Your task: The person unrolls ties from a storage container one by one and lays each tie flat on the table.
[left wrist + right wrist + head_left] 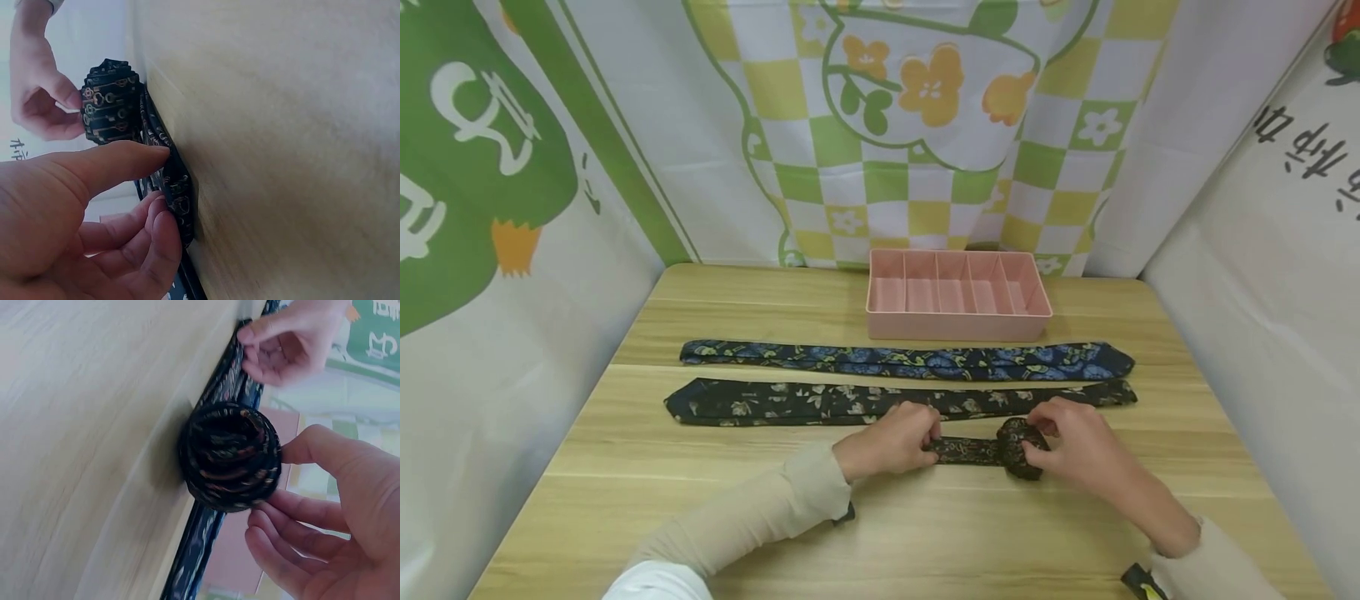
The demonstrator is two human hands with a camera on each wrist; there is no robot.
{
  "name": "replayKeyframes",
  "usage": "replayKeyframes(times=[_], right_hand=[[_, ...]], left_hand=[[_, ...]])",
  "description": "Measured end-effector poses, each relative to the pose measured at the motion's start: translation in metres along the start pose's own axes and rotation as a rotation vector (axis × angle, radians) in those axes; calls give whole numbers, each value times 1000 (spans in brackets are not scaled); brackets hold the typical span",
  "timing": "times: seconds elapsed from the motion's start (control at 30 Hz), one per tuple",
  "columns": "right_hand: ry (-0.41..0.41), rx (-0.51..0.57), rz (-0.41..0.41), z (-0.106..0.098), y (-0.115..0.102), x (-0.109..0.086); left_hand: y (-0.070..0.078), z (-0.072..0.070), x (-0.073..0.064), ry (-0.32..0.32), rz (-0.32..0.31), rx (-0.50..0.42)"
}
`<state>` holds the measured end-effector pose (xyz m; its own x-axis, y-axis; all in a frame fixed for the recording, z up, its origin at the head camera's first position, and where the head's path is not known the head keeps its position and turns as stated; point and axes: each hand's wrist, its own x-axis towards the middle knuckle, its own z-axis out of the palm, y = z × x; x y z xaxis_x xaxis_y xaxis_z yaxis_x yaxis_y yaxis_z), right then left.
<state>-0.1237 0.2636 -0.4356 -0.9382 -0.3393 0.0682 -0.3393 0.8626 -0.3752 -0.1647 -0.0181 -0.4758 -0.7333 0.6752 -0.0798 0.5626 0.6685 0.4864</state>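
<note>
A dark patterned necktie (972,451) lies near the table's middle, its right part wound into a thick roll (1018,442). My right hand (1078,446) grips this roll between thumb and fingers, and the right wrist view shows the spiral layers of the coil (228,459) end-on. To the left, my left hand (891,439) pinches the flat tail of the same tie, thumb on one side and fingertips on the other. In the left wrist view the tail (178,194) runs along the wood from those fingertips toward the roll.
Just beyond the hands lies a black necktie with pale flowers (805,402), stretched lengthwise. Behind it is a navy necktie with blue and yellow figures (940,362). A pink box (958,326) with several compartments stands at the table's back, before a patterned curtain (887,183).
</note>
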Motion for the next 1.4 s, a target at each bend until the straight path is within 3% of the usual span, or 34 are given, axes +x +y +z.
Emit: replayKeyframes(times=[0.27, 0.43, 0.6, 0.87, 1.1, 1.4], right_hand=[[-54, 32, 36, -9, 14, -3], [-58, 19, -4, -13, 10, -1], [-47, -10, -88, -15, -8, 6], [-57, -13, -249, 4, -33, 22], [-55, -67, -260, 21, -40, 26], [44, -100, -249, 27, -35, 21]], left_hand=[[-1, -1, -2, -17, -23, -12], [-4, -1, -4, -24, -41, -34], [-10, -1, -8, -11, -37, -43], [-20, -6, -20, 2, -37, -60], [-26, -11, -32, -1, -53, -78], [-27, -13, -36, 0, -62, -67]])
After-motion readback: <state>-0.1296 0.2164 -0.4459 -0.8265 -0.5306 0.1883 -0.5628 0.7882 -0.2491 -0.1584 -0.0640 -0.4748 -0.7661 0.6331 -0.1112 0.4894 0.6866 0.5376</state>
